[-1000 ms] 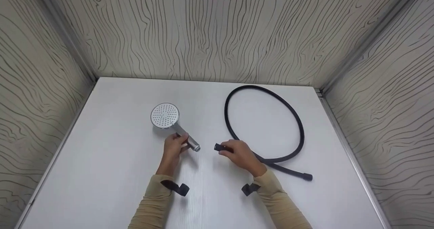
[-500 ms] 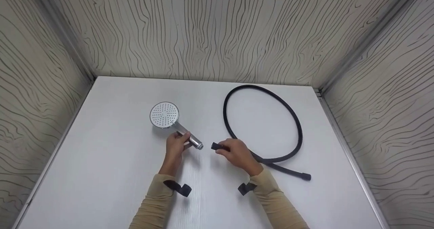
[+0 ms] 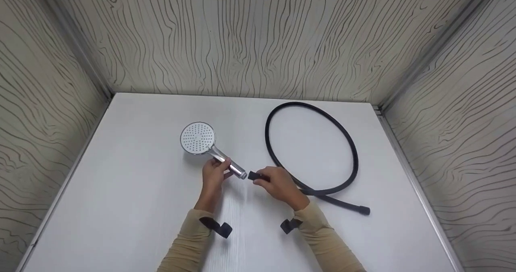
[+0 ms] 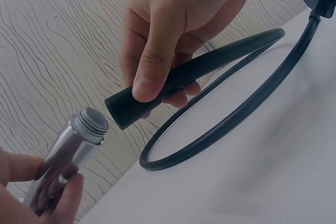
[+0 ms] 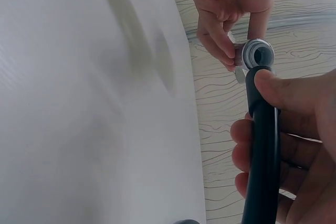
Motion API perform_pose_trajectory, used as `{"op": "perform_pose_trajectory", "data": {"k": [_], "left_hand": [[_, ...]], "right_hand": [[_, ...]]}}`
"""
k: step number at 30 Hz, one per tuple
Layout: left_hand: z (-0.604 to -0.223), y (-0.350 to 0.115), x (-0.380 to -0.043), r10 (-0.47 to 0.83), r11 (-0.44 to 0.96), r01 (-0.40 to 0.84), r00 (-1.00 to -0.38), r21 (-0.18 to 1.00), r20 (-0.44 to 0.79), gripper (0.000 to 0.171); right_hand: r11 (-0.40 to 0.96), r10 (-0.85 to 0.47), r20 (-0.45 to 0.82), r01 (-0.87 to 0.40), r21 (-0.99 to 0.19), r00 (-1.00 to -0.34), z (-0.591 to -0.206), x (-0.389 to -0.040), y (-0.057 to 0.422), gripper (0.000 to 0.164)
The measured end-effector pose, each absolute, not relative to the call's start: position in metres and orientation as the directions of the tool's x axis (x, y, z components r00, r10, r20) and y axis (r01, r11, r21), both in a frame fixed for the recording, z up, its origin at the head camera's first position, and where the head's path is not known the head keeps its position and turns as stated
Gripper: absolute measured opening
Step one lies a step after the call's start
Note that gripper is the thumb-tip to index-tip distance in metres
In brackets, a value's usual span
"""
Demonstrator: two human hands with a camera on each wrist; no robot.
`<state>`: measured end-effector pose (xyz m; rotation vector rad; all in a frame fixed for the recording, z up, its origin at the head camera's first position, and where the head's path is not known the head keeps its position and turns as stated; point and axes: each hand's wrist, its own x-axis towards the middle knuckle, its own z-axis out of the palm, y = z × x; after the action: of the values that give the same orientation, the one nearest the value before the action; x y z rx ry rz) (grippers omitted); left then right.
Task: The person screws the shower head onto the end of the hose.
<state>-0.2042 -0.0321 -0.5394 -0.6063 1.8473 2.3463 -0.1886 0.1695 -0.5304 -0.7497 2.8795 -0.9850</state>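
Note:
My left hand (image 3: 213, 176) grips the chrome handle of a round shower head (image 3: 197, 138), its white nozzle face turned up. The handle's threaded end (image 4: 93, 121) points toward the right. In my right hand (image 3: 278, 183) is the end of a black shower hose (image 3: 356, 155), pinched between thumb and fingers just behind its connector (image 4: 125, 109). A small gap parts the connector from the thread in the left wrist view. In the right wrist view the connector overlaps the lower rim of the threaded end.
The hose lies in a big loop on the white table (image 3: 133, 175), and its other end (image 3: 364, 210) rests at the right. Wood-patterned panels (image 3: 242, 38) stand behind the table and at both sides. Each wrist wears a black camera strap (image 3: 215, 225).
The two hands have drawn closer together. My left hand has moved right with the shower head, my right hand slightly left with the hose end, narrowing the gap between them.

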Motion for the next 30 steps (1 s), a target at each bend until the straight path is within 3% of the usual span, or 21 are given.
{"op": "perform_pose_trajectory", "data": {"k": [13,30], "left_hand": [[-0.549,-0.026,-0.203,-0.202,-0.251,-0.274,-0.923,0.929,-0.327,0.041],[-0.553,-0.014,-0.194,-0.306,-0.209,-0.119,-0.935,0.971,-0.180,0.046]], "right_hand": [[0.680,-0.443,0.152,-0.442,-0.585,-0.883,-0.533,-0.186,0.168,0.013],[0.724,-0.402,0.149,-0.413,-0.552,-0.904,-0.539,-0.183,0.161,0.011]]}}
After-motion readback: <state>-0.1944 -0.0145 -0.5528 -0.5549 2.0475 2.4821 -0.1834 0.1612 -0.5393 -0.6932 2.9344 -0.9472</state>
